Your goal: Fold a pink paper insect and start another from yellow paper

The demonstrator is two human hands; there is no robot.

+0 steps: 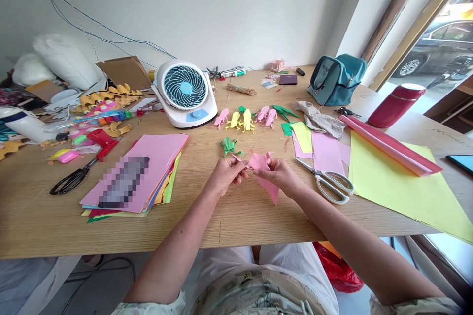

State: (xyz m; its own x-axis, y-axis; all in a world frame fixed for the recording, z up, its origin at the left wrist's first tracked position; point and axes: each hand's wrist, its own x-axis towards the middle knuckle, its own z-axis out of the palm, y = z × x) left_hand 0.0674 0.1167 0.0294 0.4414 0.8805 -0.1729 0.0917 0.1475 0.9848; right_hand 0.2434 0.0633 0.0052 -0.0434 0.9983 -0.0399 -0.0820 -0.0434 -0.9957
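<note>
Between my two hands, just above the table's front half, is a partly folded pink origami figure. My left hand pinches a thin pointed end of it. My right hand grips its wider body, with a pink flap hanging down below the fingers. Right behind my left hand lies a green origami frog. Farther back stand folded yellow figures and pink figures, with a green folded piece beside them. White-handled scissors rest to the right of my right hand.
A stack of coloured paper lies left, near black-handled scissors. Behind stands a white fan. To the right are yellow sheets, a rolled red sheet, a red bottle, a grey cloth and a teal bag.
</note>
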